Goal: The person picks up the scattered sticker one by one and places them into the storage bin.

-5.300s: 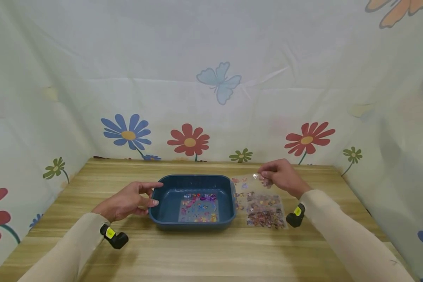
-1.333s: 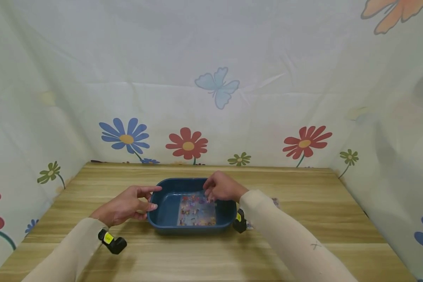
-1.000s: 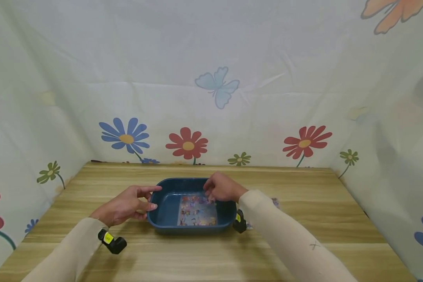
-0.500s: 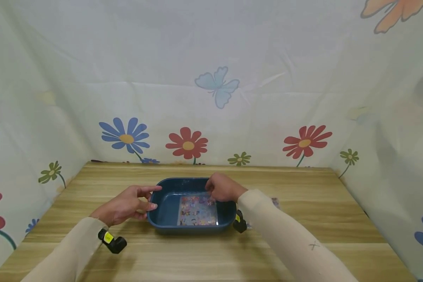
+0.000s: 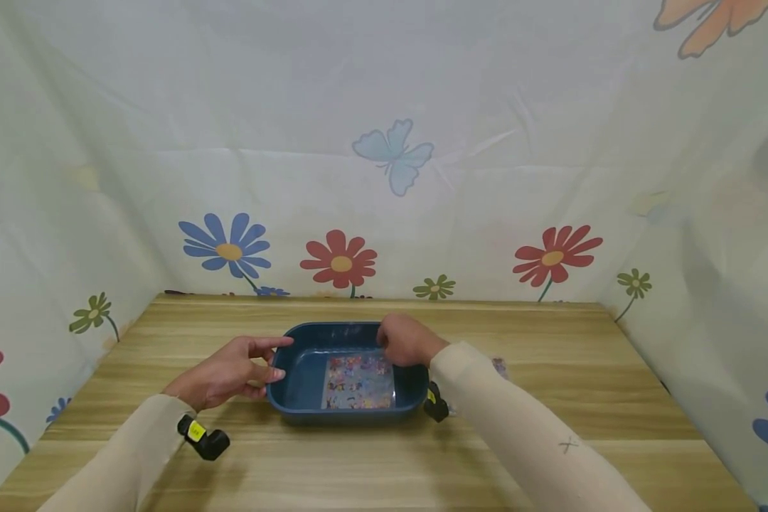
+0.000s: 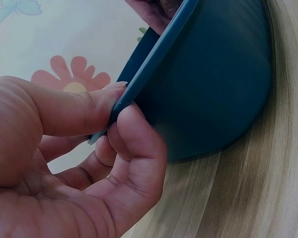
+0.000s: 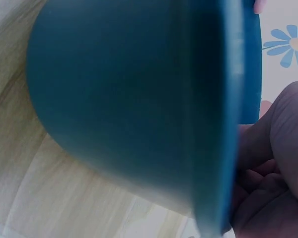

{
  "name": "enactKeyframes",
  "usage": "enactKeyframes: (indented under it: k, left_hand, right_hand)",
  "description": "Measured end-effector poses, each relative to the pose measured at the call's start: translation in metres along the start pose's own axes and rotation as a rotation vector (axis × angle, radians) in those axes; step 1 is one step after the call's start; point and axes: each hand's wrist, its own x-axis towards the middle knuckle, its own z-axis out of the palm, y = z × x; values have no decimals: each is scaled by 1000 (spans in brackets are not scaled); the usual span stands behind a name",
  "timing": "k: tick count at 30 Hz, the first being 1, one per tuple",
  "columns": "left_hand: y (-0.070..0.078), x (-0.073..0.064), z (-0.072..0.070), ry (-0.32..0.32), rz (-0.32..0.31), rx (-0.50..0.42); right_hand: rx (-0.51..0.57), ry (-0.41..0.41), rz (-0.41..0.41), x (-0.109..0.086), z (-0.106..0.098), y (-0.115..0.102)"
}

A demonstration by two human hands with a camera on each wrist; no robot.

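Closest are two cream sleeves, the left sleeve (image 5: 121,455) and the right sleeve (image 5: 531,430), each with a little black camera (image 5: 212,442) at the wrist. The wooden table (image 5: 358,469) is under them. The left hand (image 5: 227,373) pinches the left end of the blue tub (image 5: 348,418), with the rim between the thumb and the bent fingers.

A clear sheet (image 5: 358,384) with lots of tiny bright pictures lies on the floor of the tub, nearer the right end. The right hand (image 5: 409,340) is inside that end, near the sheet's back corner. Its fingers are bent, but I cannot tell if they pinch anything. A bit of another clear sheet (image 5: 500,368) peeks out past the right sleeve, on the table.

At the back hangs a white cloth (image 5: 473,227) with red and blue flowers and a pale blue butterfly (image 5: 393,158).
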Motion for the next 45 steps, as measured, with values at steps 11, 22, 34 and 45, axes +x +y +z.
enactKeyframes:
  k: [11,22,34,45]
  left_hand:
    - [2,0,0,-1,1,1]
    - [1,0,0,-3,1,1]
    - [1,1,0,-6,6,9]
    - [2,0,1,11,-17,19]
  right_hand:
    - [-77,35,-50,-5,-9,1]
    - [180,81,-16,-14,-15,13]
    - [779,69,70,-26,-17,20]
    - [955,54,26,-34,-23,26]
